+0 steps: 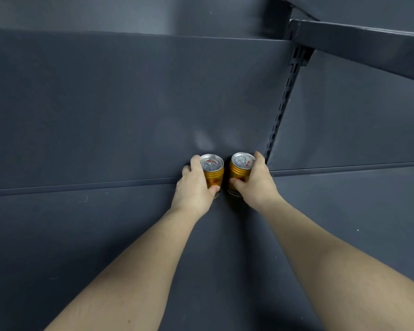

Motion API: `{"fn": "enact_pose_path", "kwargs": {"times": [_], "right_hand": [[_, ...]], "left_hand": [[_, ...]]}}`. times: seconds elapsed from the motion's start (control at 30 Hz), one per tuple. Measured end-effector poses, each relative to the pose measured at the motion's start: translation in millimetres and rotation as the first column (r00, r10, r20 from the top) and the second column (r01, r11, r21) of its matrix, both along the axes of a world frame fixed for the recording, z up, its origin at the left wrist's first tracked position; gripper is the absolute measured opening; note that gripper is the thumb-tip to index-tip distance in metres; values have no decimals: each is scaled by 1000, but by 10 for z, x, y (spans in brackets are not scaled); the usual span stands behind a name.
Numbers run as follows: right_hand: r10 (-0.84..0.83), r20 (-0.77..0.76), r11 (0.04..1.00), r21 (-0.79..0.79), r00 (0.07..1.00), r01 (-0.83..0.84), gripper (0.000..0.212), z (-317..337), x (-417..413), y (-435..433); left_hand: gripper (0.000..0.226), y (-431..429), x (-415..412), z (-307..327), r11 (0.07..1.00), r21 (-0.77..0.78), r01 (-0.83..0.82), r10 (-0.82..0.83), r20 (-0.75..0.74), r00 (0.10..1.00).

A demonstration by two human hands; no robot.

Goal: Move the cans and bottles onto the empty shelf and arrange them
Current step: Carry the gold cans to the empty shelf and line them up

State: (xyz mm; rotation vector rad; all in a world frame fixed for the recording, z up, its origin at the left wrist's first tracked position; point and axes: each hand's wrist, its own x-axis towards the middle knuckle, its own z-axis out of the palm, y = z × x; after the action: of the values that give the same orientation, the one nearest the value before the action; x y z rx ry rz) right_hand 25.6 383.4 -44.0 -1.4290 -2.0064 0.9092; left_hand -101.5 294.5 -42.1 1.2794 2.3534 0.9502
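My left hand (pixel 194 189) grips the left short gold metal can (pixel 213 174), my right hand (pixel 255 185) the right gold can (pixel 238 169); fingers (pixel 195 161) curled round each. Both upright, just beside each other, narrow gap, at the back of the dark grey metal shelf (pixel 81 235).

Both hands (pixel 193 187) around gold cans (pixel 214 174)

On shelf (pixel 81 235), left can (pixel 212 168) just beside right can (pixel 239 166), apparently against back panel (pixel 129 103)

Two glossy gold metal cans (pixel 215 174) with silvery lids stand on a matt dark-grey shelf (pixel 105 235).
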Motion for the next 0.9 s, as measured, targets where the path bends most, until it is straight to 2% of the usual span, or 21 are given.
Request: {"fn": "enact_pose_path", "kwargs": {"times": [0.53,0.77,0.9], "right_hand": [[-18,36,1000,-9,999,18,91,20,-49,-18],[-39,135,999,3,990,39,108,96,-47,-57],[-55,191,998,-2,980,57,113,156,14,-140]], "left_hand": [[81,-19,3,25,1000,-22,-8,7,-27,1000],[91,-27,-55,140,996,-86,24,-23,3,1000],[89,-140,-62,201,995,-100,20,-24,-39,999]]}}
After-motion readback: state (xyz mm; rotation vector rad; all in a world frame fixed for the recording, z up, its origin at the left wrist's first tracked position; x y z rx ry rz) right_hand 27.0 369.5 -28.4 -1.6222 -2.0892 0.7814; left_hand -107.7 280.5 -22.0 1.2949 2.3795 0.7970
